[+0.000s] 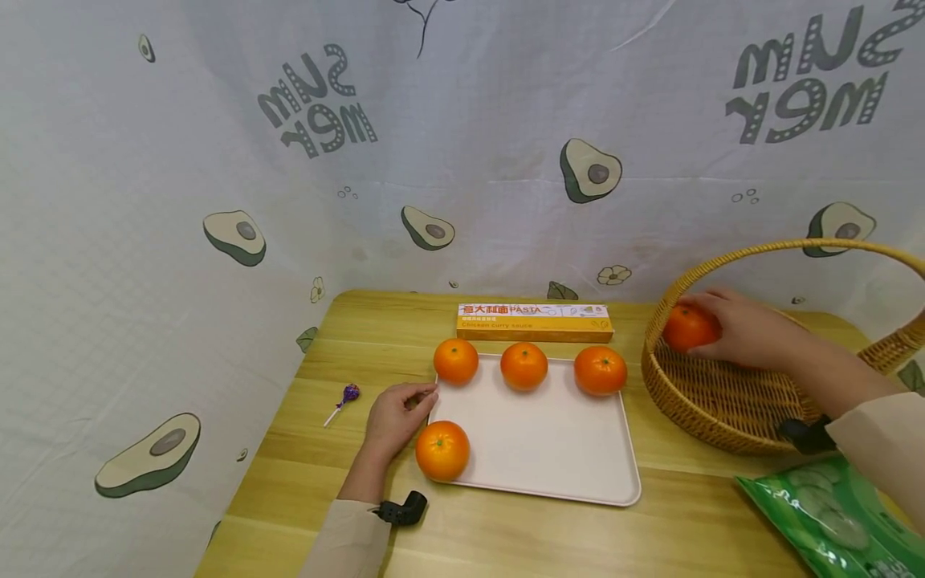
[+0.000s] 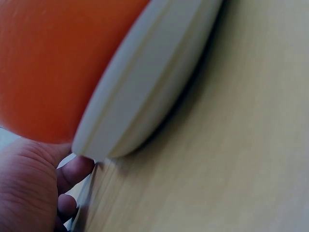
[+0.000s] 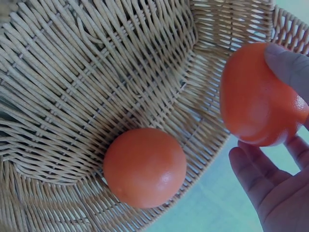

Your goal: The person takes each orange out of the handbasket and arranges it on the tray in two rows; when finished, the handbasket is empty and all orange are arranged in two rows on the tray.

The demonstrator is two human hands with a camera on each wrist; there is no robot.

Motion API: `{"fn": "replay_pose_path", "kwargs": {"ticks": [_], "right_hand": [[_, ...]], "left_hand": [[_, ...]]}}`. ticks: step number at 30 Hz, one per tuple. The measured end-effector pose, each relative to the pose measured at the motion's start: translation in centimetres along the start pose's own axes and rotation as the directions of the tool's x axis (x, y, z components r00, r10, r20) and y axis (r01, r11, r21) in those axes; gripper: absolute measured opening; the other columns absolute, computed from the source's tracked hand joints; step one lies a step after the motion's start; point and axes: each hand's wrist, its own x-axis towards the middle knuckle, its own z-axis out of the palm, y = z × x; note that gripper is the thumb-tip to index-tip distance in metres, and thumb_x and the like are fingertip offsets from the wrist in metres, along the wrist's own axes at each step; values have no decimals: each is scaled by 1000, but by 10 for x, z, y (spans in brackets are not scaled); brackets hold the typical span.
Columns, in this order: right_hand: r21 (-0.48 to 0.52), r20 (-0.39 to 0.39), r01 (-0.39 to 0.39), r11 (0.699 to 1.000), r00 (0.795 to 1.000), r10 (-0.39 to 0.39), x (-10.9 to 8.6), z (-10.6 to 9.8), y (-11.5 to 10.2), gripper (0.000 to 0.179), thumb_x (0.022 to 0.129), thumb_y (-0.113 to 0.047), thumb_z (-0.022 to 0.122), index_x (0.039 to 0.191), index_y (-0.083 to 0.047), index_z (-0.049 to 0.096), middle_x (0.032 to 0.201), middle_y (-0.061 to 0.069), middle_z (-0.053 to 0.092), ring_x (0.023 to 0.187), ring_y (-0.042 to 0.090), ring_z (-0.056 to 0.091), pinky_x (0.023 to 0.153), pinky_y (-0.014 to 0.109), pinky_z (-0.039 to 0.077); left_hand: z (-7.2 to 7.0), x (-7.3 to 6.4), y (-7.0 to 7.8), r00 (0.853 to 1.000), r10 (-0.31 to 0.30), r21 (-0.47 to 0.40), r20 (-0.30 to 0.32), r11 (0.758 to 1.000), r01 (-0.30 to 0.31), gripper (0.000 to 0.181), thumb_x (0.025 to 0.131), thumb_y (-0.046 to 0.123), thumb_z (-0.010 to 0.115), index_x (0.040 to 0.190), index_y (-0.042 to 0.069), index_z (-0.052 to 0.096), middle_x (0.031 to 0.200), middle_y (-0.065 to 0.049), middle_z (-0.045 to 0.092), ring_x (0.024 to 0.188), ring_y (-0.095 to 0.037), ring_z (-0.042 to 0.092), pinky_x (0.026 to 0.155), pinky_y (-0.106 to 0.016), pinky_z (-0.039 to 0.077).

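My right hand (image 1: pixel 744 327) grips an orange (image 1: pixel 690 327) at the left side of the wicker basket (image 1: pixel 723 405). In the right wrist view the thumb lies on top of this orange (image 3: pixel 258 96) with fingers beneath. Another orange (image 3: pixel 145 167) rests inside the basket, mostly hidden by my arm in the head view. At the left rim of a pale tray (image 1: pixel 542 441), my left hand (image 1: pixel 393 417) pinches the edge with curled fingers. Several oranges sit on the tray: three along its far edge and one orange (image 1: pixel 442 451) at the near left corner, beside my left hand.
A pasta box (image 1: pixel 535 323) lies behind the tray. On the left is a purple lollipop (image 1: pixel 350 392). A green bag (image 1: pixel 838 510) lies in front of the basket, whose tall handle (image 1: pixel 759 255) arches over my right arm. A printed curtain (image 1: pixel 491 160) hangs behind the table.
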Motion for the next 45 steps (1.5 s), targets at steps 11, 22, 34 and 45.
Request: {"fn": "replay_pose_path", "kwargs": {"ticks": [11,22,34,45], "right_hand": [[1,-24,11,1000,1000,-11,-17,4,-8,83,78,-33,88,143,3,49,142,38,37,111,56,57,87,70,50],[10,-63,31,999,998,-30,-34,3,-21,81,77,-30,90,141,3,51,137,35,41,110,53,58,88,69,51],[71,-108,80,994,992,-73,-44,7,-43,77,76,-32,91,140,-9,54,137,24,45,110,47,60,86,68,52],[117,-138,121,986,985,-105,-47,13,-70,77,75,-25,92,141,-13,55,136,21,48,112,44,61,88,65,54]], "left_hand": [[-2,0,0,1000,-6,-11,2,1000,6,24,93,37,74,114,26,80,96,6,73,83,-10,58,77,-28,49],[-3,0,1,1000,-8,-10,4,1000,8,24,93,37,74,114,26,80,96,6,73,83,-10,58,76,-28,49],[-1,0,1,1000,-7,-14,5,1000,7,25,93,37,74,114,26,80,95,6,72,83,-11,58,76,-28,48],[0,0,1,1000,0,-18,3,1000,0,24,93,36,75,114,26,80,95,6,73,83,-11,58,76,-27,48]]}}
